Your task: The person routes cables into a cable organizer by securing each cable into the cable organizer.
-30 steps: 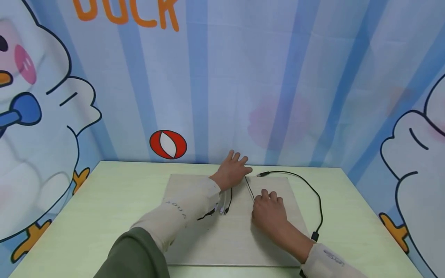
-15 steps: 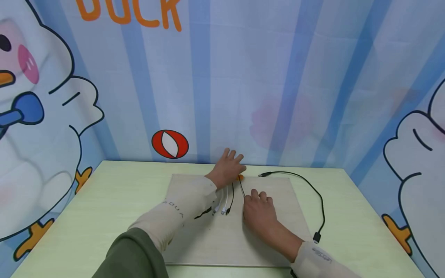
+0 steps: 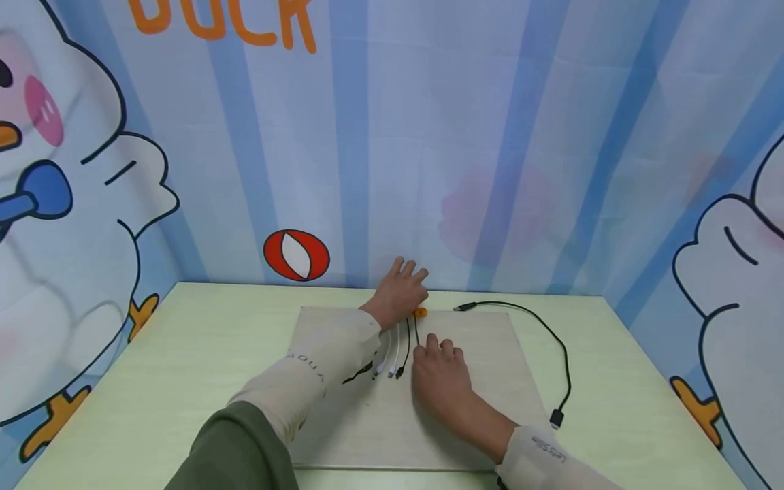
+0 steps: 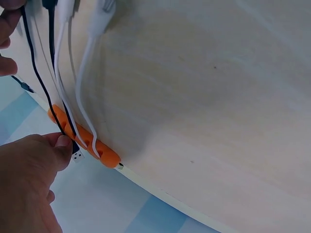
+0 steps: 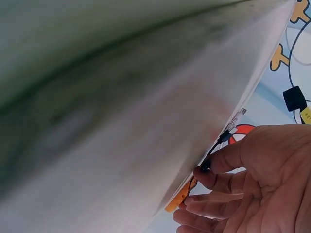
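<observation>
An orange cable clip holder (image 4: 109, 158) sits at the far edge of a pale board (image 3: 349, 429). Two white cables (image 4: 80, 92) and a black cable (image 4: 52, 39) run from it across the board. In the left wrist view my left hand (image 4: 29, 179) pinches another thin black cable (image 4: 35, 73) against the holder, thumb on top; a USB plug (image 4: 77, 156) pokes out below. My right hand (image 3: 442, 374), nearer me, holds that same cable's other end, pulled fairly straight. The right wrist view shows its thumb and forefinger pinching a dark end piece (image 5: 206, 165).
Right of the board, a longer black cable (image 3: 560, 340) curves along the table (image 3: 643, 408), its USB plug (image 3: 557, 417) towards me. Another black cable end (image 3: 358, 373) lies by my left sleeve. A striped cartoon backdrop (image 3: 416, 136) stands behind the table.
My right hand has moved left over the board, swinging the black cable from slanted to nearly upright in the head view. My left hand has shifted slightly left, and the orange holder shows.
</observation>
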The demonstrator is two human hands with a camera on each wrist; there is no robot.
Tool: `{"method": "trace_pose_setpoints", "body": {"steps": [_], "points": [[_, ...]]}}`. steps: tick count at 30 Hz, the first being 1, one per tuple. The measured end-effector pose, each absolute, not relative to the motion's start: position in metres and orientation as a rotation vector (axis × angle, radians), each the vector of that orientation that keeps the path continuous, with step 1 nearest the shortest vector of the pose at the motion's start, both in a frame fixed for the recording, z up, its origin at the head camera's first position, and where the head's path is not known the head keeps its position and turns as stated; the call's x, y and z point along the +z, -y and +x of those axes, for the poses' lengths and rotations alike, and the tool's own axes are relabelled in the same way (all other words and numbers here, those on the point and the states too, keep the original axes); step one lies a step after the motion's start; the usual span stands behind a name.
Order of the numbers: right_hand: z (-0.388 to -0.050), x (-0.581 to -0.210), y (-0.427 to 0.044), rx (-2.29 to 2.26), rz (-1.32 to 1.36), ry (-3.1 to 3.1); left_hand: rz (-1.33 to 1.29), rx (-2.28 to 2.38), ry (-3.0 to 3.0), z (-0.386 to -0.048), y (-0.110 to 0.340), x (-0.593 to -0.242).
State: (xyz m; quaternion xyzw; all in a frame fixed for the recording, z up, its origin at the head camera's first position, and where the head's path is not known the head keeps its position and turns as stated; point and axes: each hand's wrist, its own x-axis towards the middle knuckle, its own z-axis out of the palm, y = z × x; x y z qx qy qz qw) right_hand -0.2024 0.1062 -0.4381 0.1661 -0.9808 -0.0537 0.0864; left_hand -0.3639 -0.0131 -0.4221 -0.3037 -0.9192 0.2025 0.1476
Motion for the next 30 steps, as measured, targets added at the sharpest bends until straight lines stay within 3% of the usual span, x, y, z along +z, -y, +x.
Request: {"method": "trace_pose_setpoints", "body": {"steps": [20, 30], "points": [[-0.202, -0.44, -0.103, -0.366, 0.551, 2.784, -0.814, 0.765, 2.469, -0.378, -0.006, -0.434], [-0.201, -0.441, -0.099, -0.476, 0.559, 2.733, -0.832, 0.968, 2.537, -0.369, -0.018, -0.422]]}}
